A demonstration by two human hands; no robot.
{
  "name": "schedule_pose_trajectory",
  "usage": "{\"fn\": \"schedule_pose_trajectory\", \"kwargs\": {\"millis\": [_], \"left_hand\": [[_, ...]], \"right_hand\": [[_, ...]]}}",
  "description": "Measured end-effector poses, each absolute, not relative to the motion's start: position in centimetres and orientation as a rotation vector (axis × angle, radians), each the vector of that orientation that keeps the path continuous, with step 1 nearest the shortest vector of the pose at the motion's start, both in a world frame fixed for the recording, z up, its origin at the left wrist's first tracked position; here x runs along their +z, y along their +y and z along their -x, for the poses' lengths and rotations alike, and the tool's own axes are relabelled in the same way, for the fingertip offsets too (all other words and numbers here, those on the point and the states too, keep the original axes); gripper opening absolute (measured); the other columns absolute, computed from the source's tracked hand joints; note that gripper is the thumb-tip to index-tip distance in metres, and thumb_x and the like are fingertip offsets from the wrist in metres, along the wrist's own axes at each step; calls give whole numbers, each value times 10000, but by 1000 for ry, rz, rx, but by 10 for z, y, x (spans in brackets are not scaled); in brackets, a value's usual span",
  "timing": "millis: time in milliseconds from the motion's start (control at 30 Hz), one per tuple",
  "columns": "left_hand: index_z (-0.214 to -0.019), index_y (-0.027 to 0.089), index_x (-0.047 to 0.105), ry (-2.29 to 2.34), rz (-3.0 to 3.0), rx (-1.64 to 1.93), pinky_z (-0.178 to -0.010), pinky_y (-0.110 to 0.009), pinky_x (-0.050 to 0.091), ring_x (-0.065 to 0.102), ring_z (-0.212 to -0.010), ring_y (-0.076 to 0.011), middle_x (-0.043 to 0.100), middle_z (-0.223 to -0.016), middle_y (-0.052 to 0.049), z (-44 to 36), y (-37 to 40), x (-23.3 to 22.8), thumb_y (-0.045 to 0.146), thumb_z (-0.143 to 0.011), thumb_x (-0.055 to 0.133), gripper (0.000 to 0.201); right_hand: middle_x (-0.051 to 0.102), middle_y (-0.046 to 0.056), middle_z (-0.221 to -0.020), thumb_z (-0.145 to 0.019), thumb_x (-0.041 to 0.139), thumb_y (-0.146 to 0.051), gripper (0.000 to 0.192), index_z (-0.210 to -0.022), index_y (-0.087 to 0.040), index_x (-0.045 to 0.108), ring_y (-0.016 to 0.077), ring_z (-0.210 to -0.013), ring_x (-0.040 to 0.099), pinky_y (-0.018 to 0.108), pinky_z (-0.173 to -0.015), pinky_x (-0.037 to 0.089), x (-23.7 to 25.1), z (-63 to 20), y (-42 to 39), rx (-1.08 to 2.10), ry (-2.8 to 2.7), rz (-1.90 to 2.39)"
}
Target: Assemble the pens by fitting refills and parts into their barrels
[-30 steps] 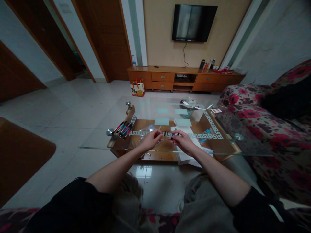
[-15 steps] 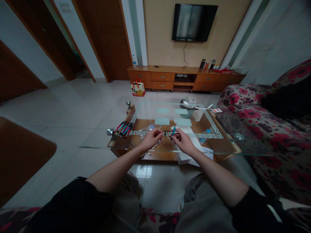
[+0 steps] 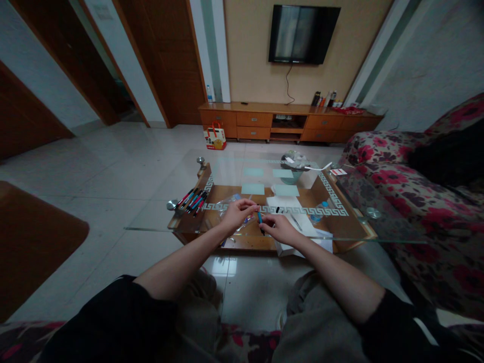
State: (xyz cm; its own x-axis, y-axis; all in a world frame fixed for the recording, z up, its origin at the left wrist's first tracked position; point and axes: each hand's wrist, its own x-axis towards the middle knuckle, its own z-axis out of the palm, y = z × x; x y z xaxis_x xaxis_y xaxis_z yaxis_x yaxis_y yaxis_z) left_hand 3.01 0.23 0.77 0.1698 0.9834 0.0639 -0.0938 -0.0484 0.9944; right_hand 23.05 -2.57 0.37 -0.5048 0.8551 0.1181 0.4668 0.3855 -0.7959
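Note:
Above the glass table, a short blue pen with a dark lower end stands tilted between my hands. My left hand pinches with thumb and forefinger at its upper end; any small part hidden in those fingertips cannot be made out. Lower down, my right hand is closed on the pen's barrel. A small black pen piece lies just beyond my right hand, and a thin dark stick-like piece is to its right. Several red, blue and black pens lie in a bunch at the table's left.
The glass table top has a patterned border and a wooden shelf beneath. Under the glass are white paper or a box, clear plastic wrapping and a blue-capped bottle. A lined waste basket stands beyond; a floral sofa is at right.
The blue pen has come down and left with my right hand, meeting my left fingertips. The black piece seen between my hands before is no longer there; one shows beyond my right hand.

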Motion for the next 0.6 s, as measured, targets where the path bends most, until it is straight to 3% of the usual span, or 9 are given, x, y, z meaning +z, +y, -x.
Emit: {"fn": "schedule_pose_trajectory", "kwargs": {"millis": [600], "left_hand": [[-895,132,725,883,-1423,1071,-881,-359,556,704,-906,-198,750,-986,-103,-30,0,5,415,-762,777,316]], "right_hand": [[680,3,-731,-897,577,-321,185,-788,-196,659,157,-664,590,250,-646,439,5,-231,-26,948,-2105,1126]]}}
